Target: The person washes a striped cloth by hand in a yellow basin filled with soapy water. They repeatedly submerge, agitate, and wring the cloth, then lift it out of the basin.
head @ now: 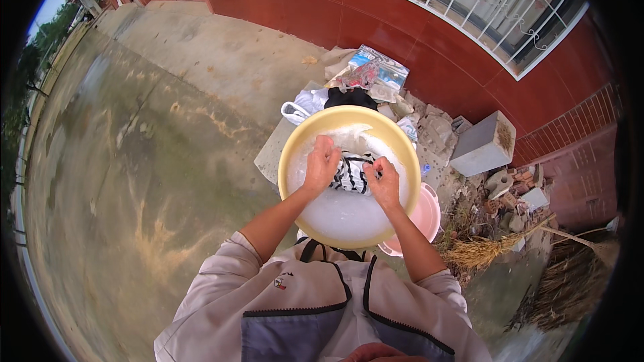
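Note:
A yellow plastic basin (347,241) of white, sudsy water stands in front of me. A white cloth with black stripes (352,173), bunched up and partly under the suds, lies near its middle. My left hand (322,163) is at the cloth's left edge, its fingers bent and closed on the fabric. At the cloth's right side, my right hand (383,176) pinches a fold between thumb and fingers.
A pink basin (427,211) stands at the lower right of the yellow one. Beyond are a black cloth (350,98), a white cloth (309,100) and a printed box (380,66). Rubble, a pale block (480,148) and a straw broom (475,251) lie right.

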The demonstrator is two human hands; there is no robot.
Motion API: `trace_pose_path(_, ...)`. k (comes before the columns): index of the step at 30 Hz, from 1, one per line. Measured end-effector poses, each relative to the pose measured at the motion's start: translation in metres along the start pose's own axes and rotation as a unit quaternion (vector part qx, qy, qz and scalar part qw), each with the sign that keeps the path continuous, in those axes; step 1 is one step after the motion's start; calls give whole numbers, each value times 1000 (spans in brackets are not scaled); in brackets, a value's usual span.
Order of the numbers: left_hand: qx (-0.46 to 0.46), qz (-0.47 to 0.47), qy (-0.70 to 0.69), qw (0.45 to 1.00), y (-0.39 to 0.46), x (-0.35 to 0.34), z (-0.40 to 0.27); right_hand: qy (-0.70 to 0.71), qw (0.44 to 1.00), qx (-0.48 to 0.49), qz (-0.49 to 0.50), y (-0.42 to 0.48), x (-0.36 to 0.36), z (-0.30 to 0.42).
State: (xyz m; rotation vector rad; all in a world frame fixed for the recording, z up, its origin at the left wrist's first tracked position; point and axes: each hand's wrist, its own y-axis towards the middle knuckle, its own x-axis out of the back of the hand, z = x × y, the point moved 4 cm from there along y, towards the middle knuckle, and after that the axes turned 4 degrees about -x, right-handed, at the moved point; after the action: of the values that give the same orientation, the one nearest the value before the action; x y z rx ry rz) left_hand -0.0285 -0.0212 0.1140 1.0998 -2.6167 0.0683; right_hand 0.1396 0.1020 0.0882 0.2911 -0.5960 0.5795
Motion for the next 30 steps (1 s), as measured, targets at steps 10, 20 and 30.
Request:
trace_pose_path(10,12,199,478,856,-10,-44,35,-328,913,-40,238,14,-51,-12)
trace_pose_path(20,160,188,346,905,38,-54,63,-330,925,-69,174,67,-152,-179)
trace_pose_path(30,26,29,207,978,59,-30,93,-34,987,-38,150,66,-55,-21)
